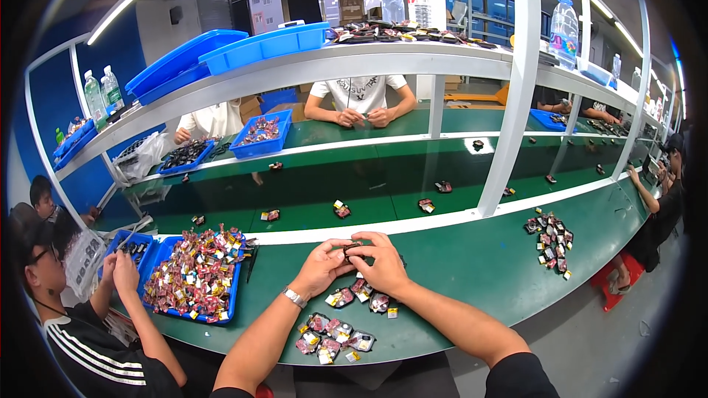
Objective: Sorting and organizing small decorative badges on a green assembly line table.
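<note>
Over the green worktop, my left hand (pixel 321 271) and my right hand (pixel 380 264) meet with their fingers closed round a small black casing (pixel 351 252). Most of it is hidden by the fingers. Just below the hands lie several small assemblies (pixel 341 297), dark shells with reddish film and white-and-yellow tabs. A second cluster of the same assemblies (pixel 324 339) sits by the table's near edge, between my forearms. My left wrist wears a metal-banded watch (pixel 295 298).
Left of me stands a blue bin (pixel 234 302) heaped with reddish parts, with a co-worker (pixel 96 339) beside it. More assemblies (pixel 549 239) lie to the right. Beyond a white rail, several pieces ride a green belt (pixel 310 191). A white post (pixel 509 103) rises ahead, under a loaded shelf.
</note>
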